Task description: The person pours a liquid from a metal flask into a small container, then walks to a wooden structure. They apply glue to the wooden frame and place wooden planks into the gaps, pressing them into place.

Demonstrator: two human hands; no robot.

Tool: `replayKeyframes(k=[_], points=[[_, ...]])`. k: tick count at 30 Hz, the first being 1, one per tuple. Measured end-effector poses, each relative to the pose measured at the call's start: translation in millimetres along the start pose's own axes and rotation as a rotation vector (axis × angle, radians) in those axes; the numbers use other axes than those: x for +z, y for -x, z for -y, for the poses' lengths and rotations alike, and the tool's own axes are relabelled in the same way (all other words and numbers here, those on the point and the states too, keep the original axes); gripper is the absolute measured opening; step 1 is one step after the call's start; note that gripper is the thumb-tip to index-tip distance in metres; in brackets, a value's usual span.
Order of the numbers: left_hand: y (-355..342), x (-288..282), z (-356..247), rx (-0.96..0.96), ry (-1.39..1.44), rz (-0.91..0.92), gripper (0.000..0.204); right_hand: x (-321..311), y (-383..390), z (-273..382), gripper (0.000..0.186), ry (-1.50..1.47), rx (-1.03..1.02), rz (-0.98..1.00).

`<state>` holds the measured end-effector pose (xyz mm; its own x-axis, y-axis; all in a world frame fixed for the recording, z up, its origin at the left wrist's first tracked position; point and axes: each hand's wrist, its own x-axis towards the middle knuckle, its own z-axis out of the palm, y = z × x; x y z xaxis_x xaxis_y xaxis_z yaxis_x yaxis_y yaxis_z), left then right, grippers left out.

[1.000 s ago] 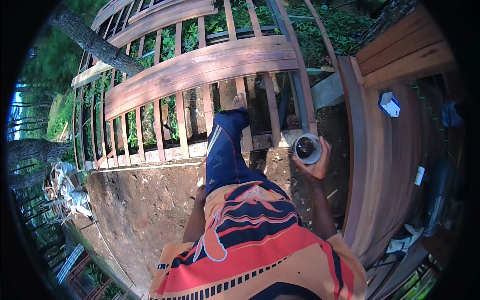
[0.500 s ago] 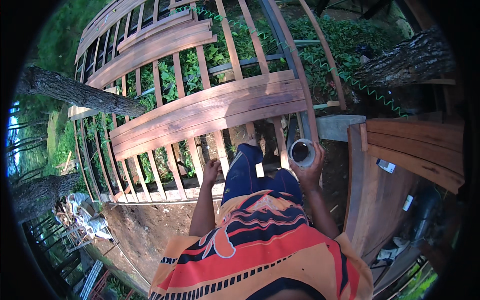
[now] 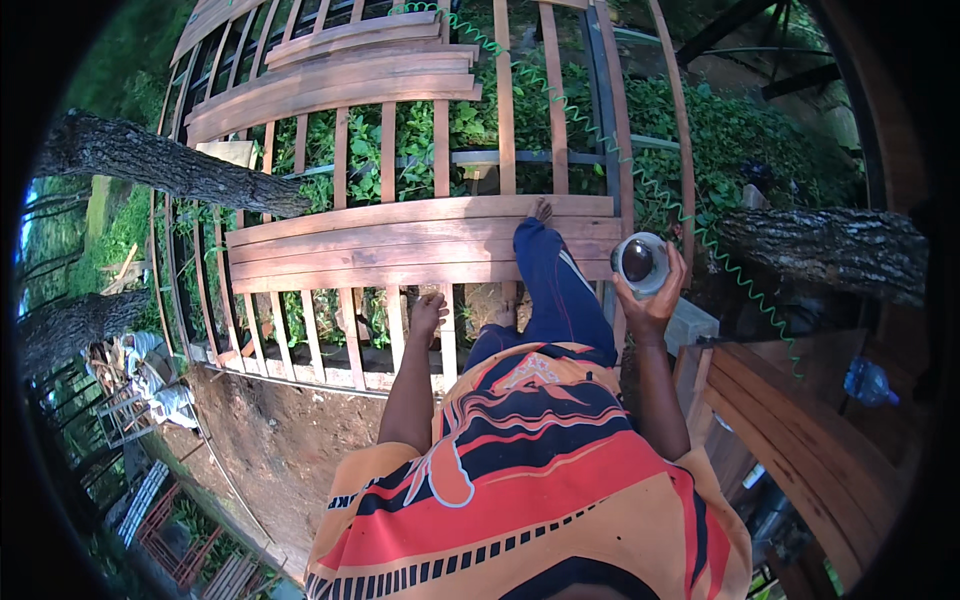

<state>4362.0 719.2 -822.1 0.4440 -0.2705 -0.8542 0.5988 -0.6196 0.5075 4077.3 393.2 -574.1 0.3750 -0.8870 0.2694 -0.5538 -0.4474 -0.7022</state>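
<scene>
Reddish-brown timber is forming an open slatted frame [image 3: 390, 150], spreading from 9 o'clock through 12. At 6 o'clock an orange, red and black shirt [image 3: 520, 500] is bearing pale lettering near its left side, partly bent by folds, and an emblem. A row of boards [image 3: 370, 258] is lying across the slats toward 11 o'clock. Dark blue trousers [image 3: 565, 290] are showing just right of centre, and a green coiled hose [image 3: 640, 172] is curving from 12 o'clock to past 3. Near 3 o'clock the right hand [image 3: 652, 316] is gripping a pale, translucent cup [image 3: 656, 285], fingers and thumb curving around opposite sides of its wall. Its mouth is facing up toward the camera, its long axis running roughly along the line of sight, and dark contents are showing inside. Toward 9 o'clock the left hand [image 3: 428, 316] is hanging over the slats, fingers loosely curling; whether they are pinching anything, I cannot tell.
</scene>
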Motion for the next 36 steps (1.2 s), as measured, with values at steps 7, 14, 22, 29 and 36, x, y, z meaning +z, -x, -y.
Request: replayKeyframes(k=[7,14,22,29,36], points=[[5,15,-53,-0.354,-0.097,-0.056,0.027,31,-148,18,0.096,-0.077,-0.086,0.048],[-38,67,-201,-0.003,0.247,-0.085,0.042,55,-286,17,0.094,-0.11,-0.122,0.16],[-180,96,-258,0.024,0.001,-0.003,0.036,127,-413,-8,0.098,-0.084,-0.111,0.057],[-290,85,-350,0.108,-0.009,0.033,0.031,183,-527,0,0.098,-0.164,0.017,0.018],[-361,90,-596,0.058,-0.125,-0.042,0.042,224,-627,-5,0.098,-0.13,-0.023,-0.092]])
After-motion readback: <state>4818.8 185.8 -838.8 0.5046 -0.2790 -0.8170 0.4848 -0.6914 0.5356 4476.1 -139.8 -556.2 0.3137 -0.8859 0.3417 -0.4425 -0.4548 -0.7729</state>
